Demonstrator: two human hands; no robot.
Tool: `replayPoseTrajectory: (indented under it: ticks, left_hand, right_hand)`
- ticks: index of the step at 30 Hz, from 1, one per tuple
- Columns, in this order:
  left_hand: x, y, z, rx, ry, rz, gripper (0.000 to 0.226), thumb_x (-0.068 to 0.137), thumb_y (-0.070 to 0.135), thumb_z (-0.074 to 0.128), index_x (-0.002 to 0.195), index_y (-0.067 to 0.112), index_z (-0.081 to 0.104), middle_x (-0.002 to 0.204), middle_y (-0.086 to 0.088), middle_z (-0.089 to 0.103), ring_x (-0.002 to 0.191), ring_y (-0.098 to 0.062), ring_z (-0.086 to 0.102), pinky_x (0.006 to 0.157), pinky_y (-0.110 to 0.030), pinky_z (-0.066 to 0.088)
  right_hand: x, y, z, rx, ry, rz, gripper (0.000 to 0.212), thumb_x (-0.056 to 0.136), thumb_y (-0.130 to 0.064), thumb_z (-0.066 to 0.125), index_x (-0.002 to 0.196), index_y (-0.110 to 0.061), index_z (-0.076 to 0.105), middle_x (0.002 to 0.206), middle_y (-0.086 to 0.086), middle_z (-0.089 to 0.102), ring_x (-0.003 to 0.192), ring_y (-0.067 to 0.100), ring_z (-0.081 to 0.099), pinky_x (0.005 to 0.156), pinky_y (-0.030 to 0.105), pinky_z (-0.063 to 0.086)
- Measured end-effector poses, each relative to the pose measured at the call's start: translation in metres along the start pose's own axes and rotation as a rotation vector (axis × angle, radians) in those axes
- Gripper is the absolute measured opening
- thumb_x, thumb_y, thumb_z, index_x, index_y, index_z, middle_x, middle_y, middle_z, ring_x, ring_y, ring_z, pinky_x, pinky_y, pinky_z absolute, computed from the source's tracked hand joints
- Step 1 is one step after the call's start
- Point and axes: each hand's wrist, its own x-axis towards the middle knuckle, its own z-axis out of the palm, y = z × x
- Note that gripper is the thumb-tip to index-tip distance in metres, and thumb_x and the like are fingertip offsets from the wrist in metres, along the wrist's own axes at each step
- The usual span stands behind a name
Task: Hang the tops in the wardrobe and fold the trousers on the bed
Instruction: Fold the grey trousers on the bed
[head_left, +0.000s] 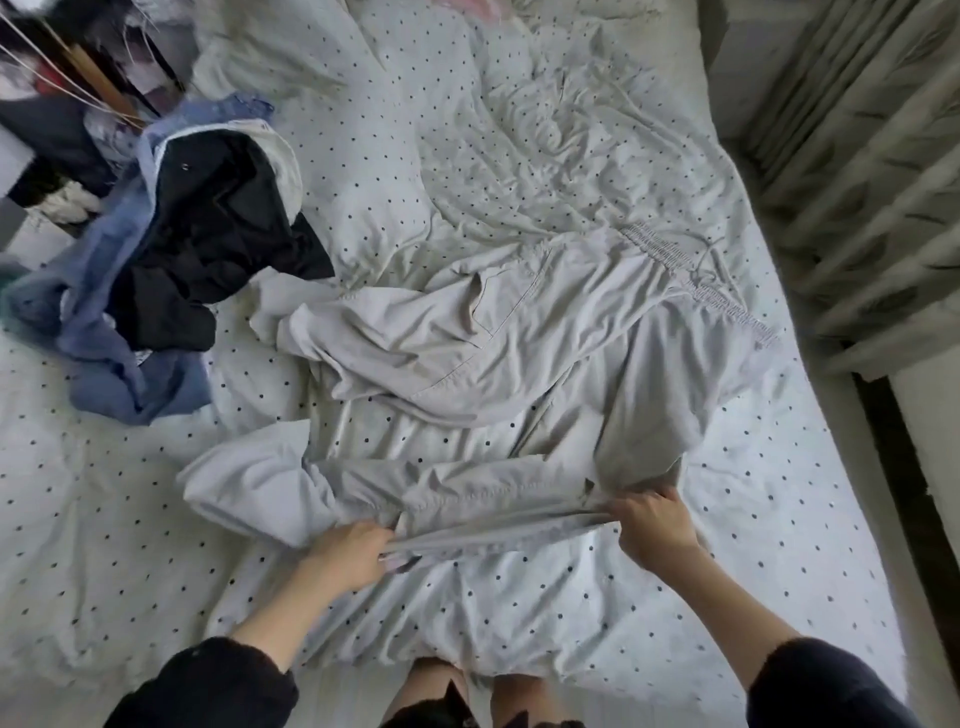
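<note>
Nearest the camera, two dark sleeves (208, 680) reach out over the foot of a bed covered by a white sheet with small dark dots (104, 519). The left hand (353, 553) pinches a fold of light grey trousers (493, 338), fingers curled round the cloth. A taut band of that fabric runs across to the right hand (652, 525), which grips the cloth with closed fingers where one leg bends back toward it. The trousers lie spread on the middle of the bed, their elastic waistband (701, 280) toward the right edge and the other leg trailing left. At the far left sits a heap of clothes: a blue garment (104, 312) with a black garment (218, 228) on top. Striped curtains (857, 182) hang beside the bed's right edge.
</note>
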Motion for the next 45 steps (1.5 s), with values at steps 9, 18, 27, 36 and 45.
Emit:
replayPoseTrajectory:
  ticks: [9, 18, 27, 36, 45]
  left_hand:
    - [-0.006, 0.0, 0.044, -0.148, -0.135, 0.019, 0.028, 0.094, 0.024, 0.041, 0.118, 0.019, 0.056, 0.122, -0.003, 0.057, 0.106, -0.022, 0.056, 0.085, -0.032, 0.045]
    - [0.043, -0.085, 0.015, -0.181, 0.302, -0.009, 0.031, 0.101, 0.03, 0.032, 0.125, 0.021, 0.05, 0.128, -0.002, 0.057, 0.116, -0.023, 0.053, 0.096, -0.037, 0.033]
    - [-0.002, -0.167, 0.043, -0.263, 0.045, 0.067, 0.038, 0.091, 0.056, 0.045, 0.085, 0.019, 0.048, 0.078, 0.006, 0.05, 0.076, -0.016, 0.053, 0.056, -0.029, 0.031]
    - [-0.033, -0.253, 0.007, -0.446, 0.444, -0.034, 0.041, 0.087, 0.052, 0.054, 0.091, 0.011, 0.053, 0.082, -0.005, 0.063, 0.077, -0.024, 0.059, 0.062, -0.032, 0.041]
    - [0.008, -0.287, 0.012, -0.272, 0.44, -0.295, 0.035, 0.094, 0.02, 0.045, 0.129, 0.016, 0.047, 0.13, -0.007, 0.048, 0.115, -0.028, 0.049, 0.088, -0.04, 0.043]
  right_hand:
    - [0.007, -0.046, -0.001, 0.13, -0.017, 0.033, 0.028, 0.092, -0.016, 0.038, 0.11, -0.017, 0.059, 0.113, 0.005, 0.063, 0.104, 0.028, 0.059, 0.084, 0.034, 0.042]
    - [0.071, -0.141, -0.027, 0.185, 0.051, -0.241, 0.037, 0.097, -0.035, 0.046, 0.131, -0.023, 0.05, 0.132, 0.001, 0.05, 0.124, 0.022, 0.046, 0.097, 0.034, 0.037]
    - [0.074, -0.215, -0.033, 0.129, -0.272, -0.203, 0.035, 0.093, -0.035, 0.054, 0.121, -0.013, 0.056, 0.117, 0.008, 0.062, 0.107, 0.027, 0.058, 0.087, 0.033, 0.045]
    - [0.08, -0.273, -0.076, 0.313, 0.298, -0.252, 0.024, 0.088, -0.027, 0.061, 0.1, -0.006, 0.062, 0.102, 0.011, 0.065, 0.1, 0.031, 0.059, 0.08, 0.035, 0.042]
    - [0.111, -0.294, -0.085, 0.251, 0.372, -0.223, 0.035, 0.095, -0.032, 0.05, 0.125, -0.016, 0.057, 0.129, 0.003, 0.056, 0.123, 0.023, 0.048, 0.097, 0.038, 0.031]
